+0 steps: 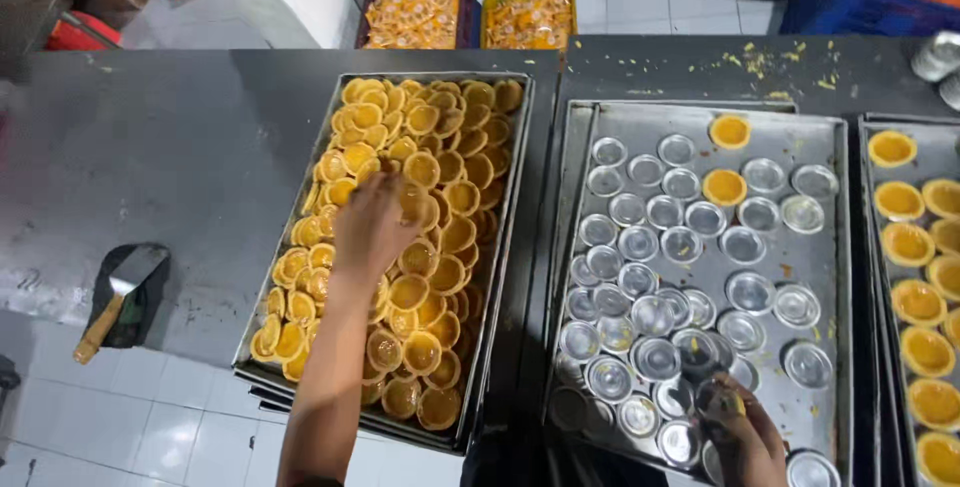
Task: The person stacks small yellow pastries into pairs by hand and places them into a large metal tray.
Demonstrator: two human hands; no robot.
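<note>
Golden tart shells (420,247) heaped in left tray; empty silver tins (650,317) upright, scattered in mid tray.

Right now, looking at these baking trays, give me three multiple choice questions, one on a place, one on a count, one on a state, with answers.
1. Where is the left hand?
A. over the tray of piled tart shells
B. on the scraper
C. in the yellow crate

2. How many filled tarts sit among the empty tins on the middle tray?
A. none
B. two
C. six

3. What state are most round metal tins on the middle tray in?
A. empty
B. filled
C. stacked high

Answers: 1 A, the hand reaches into the shells. 2 B, two orange tarts show near the top. 3 A, bare metal shows inside them.
</note>
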